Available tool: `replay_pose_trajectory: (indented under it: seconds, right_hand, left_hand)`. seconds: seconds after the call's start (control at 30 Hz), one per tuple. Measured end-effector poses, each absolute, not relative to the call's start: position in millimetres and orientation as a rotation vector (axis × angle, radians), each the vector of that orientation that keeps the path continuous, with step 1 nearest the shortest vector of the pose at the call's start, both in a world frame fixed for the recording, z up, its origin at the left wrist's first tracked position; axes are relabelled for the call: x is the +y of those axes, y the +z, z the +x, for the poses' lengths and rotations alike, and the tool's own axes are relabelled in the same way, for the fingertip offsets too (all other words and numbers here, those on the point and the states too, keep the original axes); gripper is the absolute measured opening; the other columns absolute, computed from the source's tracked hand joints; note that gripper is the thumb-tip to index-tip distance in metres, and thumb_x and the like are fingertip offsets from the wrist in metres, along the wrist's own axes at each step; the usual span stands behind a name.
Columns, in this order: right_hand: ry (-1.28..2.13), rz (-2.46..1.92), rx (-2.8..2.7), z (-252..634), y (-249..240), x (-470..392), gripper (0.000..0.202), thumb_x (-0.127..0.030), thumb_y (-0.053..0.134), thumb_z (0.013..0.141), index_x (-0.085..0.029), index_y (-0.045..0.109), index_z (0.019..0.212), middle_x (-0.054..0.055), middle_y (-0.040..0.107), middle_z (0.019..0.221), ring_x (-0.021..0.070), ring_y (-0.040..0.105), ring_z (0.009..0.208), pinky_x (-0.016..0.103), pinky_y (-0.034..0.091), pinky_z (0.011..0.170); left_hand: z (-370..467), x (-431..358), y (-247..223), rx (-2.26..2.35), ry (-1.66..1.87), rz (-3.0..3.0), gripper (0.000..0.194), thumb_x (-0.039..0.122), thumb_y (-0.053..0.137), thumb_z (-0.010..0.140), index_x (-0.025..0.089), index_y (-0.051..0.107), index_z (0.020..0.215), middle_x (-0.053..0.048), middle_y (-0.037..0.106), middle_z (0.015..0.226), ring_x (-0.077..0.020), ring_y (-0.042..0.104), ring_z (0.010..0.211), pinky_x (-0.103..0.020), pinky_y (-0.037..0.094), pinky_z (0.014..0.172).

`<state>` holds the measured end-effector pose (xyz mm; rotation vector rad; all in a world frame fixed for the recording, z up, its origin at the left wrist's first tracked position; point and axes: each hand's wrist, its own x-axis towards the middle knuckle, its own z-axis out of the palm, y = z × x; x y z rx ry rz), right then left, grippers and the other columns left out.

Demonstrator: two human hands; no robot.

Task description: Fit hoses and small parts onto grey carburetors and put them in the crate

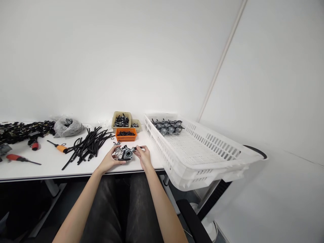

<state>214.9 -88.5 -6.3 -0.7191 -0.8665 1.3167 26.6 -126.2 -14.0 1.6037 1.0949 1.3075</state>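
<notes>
A metal carburetor is between my two hands just above the front of the table. My left hand grips its left side, thumb in front and fingers behind. At its right side, my right hand has thumb and fingers closed around a small dark part that touches the carburetor; the fingers mostly hide that part. Just behind them is an orange basket with small black pieces in it. Black rubber hoses lie in a loose heap to the left.
On the right stands a large white plastic crate with rows of carburetors at its far end. Beige bins of small parts stand by the wall. Orange and red screwdrivers, a plastic bag and dark parts lie left.
</notes>
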Motion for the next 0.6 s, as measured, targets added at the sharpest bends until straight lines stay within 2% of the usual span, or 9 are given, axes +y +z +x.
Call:
replay_pose_trajectory:
  seconds: [0.13,0.27,0.4,0.6]
  right_hand:
    - [1.407,-0.671,-0.856,218.8,-3.1,-90.4,0.039,-0.039,0.079,0.062,-0.021,0.051,0.083,0.004,0.073,0.076,0.0202,0.072,0.073,0.037,0.051,0.083]
    - [1.509,-0.608,-0.858,222.9,0.6,-93.6,0.035,-0.036,0.077,0.064,-0.020,0.060,0.090,0.007,0.074,0.082,0.0220,0.071,0.078,0.038,0.050,0.085]
    - [1.541,-0.543,-0.914,224.0,0.9,-96.0,0.039,-0.034,0.078,0.064,-0.018,0.065,0.097,0.007,0.074,0.087,0.0226,0.071,0.085,0.038,0.049,0.089]
    - [1.546,-0.494,-0.995,222.5,-2.2,-95.9,0.044,-0.039,0.079,0.067,-0.019,0.065,0.103,0.007,0.073,0.089,0.0211,0.071,0.086,0.040,0.046,0.097]
  left_hand:
    - [26.0,-123.9,-15.2,1.060,1.329,1.523,0.083,0.036,0.085,0.052,0.022,0.048,0.125,-0.011,0.051,0.132,-0.0251,0.059,0.109,-0.037,0.050,0.090]
    - [24.4,-124.7,-12.9,1.005,1.301,1.369,0.081,0.035,0.084,0.055,0.021,0.047,0.126,-0.012,0.052,0.131,-0.0230,0.063,0.099,-0.034,0.053,0.080]
    - [21.4,-126.6,-10.2,0.948,1.279,1.226,0.072,0.036,0.081,0.061,0.020,0.051,0.124,-0.013,0.054,0.128,-0.0227,0.063,0.098,-0.028,0.054,0.071]
    - [18.8,-123.1,-12.9,0.894,1.300,1.063,0.060,0.038,0.082,0.061,0.015,0.059,0.111,-0.009,0.065,0.101,-0.0157,0.063,0.076,-0.025,0.054,0.059]
